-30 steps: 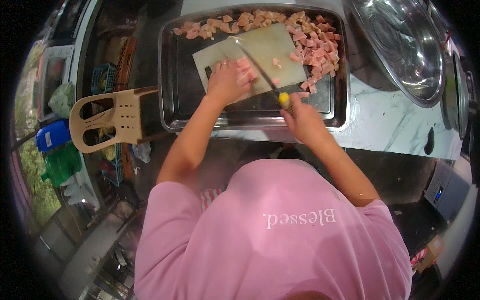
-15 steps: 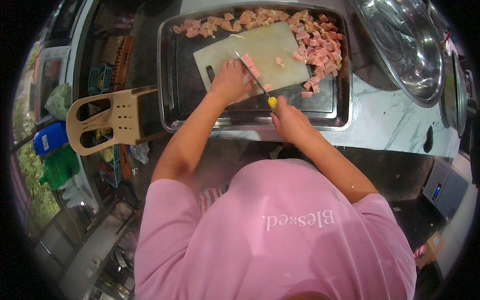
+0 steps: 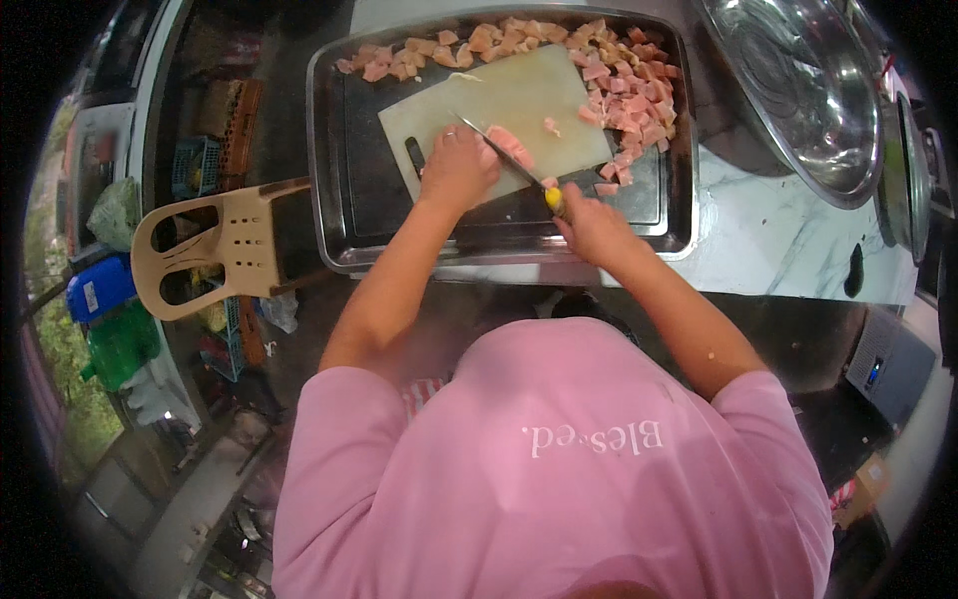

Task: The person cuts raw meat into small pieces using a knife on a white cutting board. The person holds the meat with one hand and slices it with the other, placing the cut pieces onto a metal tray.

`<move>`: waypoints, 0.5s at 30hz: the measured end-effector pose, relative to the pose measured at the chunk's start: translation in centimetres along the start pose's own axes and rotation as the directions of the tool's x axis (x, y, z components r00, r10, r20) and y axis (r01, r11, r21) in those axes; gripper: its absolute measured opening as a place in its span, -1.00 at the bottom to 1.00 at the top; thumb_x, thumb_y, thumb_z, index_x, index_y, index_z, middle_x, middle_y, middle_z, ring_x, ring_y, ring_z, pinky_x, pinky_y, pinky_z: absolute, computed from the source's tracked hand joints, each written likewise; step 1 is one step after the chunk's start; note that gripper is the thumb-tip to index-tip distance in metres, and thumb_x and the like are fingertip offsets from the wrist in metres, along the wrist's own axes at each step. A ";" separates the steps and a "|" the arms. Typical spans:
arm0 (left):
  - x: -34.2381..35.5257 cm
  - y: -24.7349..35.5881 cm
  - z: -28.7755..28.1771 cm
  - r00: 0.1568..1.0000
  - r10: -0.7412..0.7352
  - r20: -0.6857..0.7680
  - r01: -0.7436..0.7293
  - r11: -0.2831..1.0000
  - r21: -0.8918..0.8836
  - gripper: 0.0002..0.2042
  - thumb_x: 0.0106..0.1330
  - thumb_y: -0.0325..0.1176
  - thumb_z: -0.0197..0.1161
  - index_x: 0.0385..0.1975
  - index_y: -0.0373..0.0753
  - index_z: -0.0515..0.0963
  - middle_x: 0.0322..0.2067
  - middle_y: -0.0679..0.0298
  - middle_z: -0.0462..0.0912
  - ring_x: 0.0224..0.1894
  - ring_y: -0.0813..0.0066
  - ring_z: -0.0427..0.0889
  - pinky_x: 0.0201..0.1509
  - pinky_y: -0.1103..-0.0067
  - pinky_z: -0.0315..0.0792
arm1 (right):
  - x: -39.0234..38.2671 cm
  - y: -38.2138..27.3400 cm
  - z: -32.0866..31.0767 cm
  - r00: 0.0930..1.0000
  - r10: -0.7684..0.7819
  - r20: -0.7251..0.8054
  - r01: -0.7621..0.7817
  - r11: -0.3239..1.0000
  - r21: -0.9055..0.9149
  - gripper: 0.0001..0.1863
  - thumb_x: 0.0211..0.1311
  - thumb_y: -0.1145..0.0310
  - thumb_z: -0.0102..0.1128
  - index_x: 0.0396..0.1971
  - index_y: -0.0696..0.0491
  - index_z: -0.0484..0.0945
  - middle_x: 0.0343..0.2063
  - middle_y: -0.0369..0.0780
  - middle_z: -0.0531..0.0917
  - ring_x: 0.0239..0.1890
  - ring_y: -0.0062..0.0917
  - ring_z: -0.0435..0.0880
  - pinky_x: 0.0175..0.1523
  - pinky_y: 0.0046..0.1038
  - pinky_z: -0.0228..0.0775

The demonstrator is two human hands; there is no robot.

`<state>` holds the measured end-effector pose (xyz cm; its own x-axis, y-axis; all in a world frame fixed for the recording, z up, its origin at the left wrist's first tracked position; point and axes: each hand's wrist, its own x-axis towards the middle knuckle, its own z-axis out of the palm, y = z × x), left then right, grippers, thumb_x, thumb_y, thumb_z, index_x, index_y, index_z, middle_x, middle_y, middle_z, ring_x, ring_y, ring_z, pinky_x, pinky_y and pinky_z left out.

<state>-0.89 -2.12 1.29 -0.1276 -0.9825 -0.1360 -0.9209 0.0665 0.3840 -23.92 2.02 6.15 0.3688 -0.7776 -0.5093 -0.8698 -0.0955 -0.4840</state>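
A knife with a yellow handle lies slantwise over a pale cutting board, its tip toward the far left. My right hand is closed round its handle. On the left side of the blade, my left hand rests on the board with its fingers curled together; whatever lies under them is hidden. A cut strip of raw pink meat sits against the blade's right side. A smaller scrap of meat lies farther right on the board. Cubes of raw meat are heaped beyond the board's far and right edges.
The board sits within a dark, metal-rimmed tray on a marble-patterned table. A large shiny metal bowl stands at the right. To the left is a beige plastic chair, with blue crates behind it.
My left hand has drawn back leftward from the meat strip. The knife has shifted slightly, its handle lower and to the right, and the strip lies more openly beside the blade.
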 end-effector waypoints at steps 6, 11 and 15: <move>-0.1 -0.2 -0.5 1.000 0.004 -0.011 -0.004 1.000 -0.004 -0.49 0.10 -0.19 0.33 -0.07 -0.40 0.34 -0.10 -0.08 0.42 0.04 -0.05 0.41 0.12 0.25 0.37 | 3.7 5.9 -3.4 0.929 0.190 -0.319 -0.102 0.957 0.271 -0.68 0.23 0.26 0.14 -0.13 0.12 0.37 -0.33 0.09 0.64 -0.30 -0.01 0.66 -0.19 -0.03 0.47; 1.6 0.2 -1.1 1.000 0.003 -0.017 -0.004 1.000 -0.026 -0.55 0.08 -0.21 0.32 -0.12 -0.35 0.37 -0.11 0.01 0.45 0.04 0.01 0.44 0.08 0.27 0.43 | 0.1 4.4 -7.8 0.938 0.108 -0.329 0.052 0.895 0.442 -0.65 0.24 0.27 0.14 -0.08 0.14 0.35 -0.35 0.10 0.64 -0.30 0.01 0.67 -0.19 -0.04 0.50; 2.5 0.4 -1.9 0.999 0.038 0.020 -0.039 0.997 0.066 -0.49 0.08 -0.16 0.33 -0.07 -0.35 0.36 -0.09 -0.01 0.44 0.05 -0.03 0.42 0.09 0.24 0.41 | -1.5 2.8 -4.8 0.932 -0.050 -0.358 0.113 0.981 0.158 -0.60 0.24 0.22 0.16 -0.05 0.08 0.26 -0.44 0.11 0.63 -0.32 0.07 0.63 -0.24 0.01 0.48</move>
<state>-0.85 -4.90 2.86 -0.1696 -0.9755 -0.1400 -0.9376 0.1159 0.3280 -28.50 -0.07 8.96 0.2697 -0.9429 -0.1956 -0.7598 -0.0836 -0.6447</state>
